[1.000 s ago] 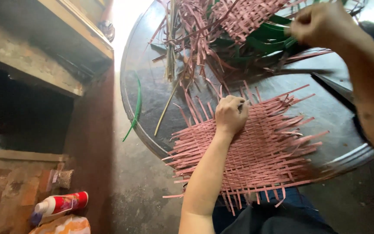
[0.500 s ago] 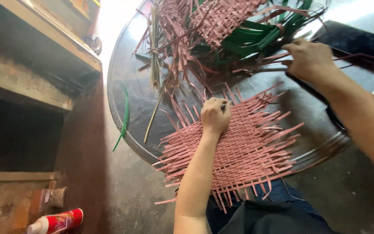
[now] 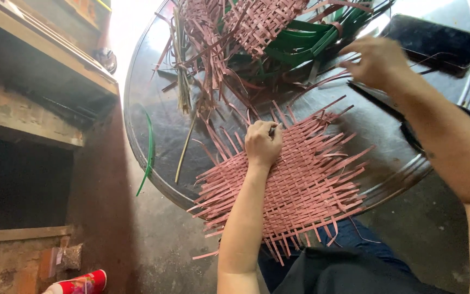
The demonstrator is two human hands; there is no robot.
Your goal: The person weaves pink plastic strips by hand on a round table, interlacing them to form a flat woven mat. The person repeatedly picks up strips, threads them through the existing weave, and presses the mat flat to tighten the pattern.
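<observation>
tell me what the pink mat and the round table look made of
Mat: flat thin strips, likely plastic or dyed cane, matte pink, woven with loose ends. Table: looks like metal, a grey sheet with shiny glare and a rolled rim.

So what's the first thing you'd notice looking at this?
Probably the pink woven mat in the middle, spread on a round metal table, with the left hand pressing on it. Behind it lies a messy heap of pink and green strips, and the right hand is up near a dark phone.
</observation>
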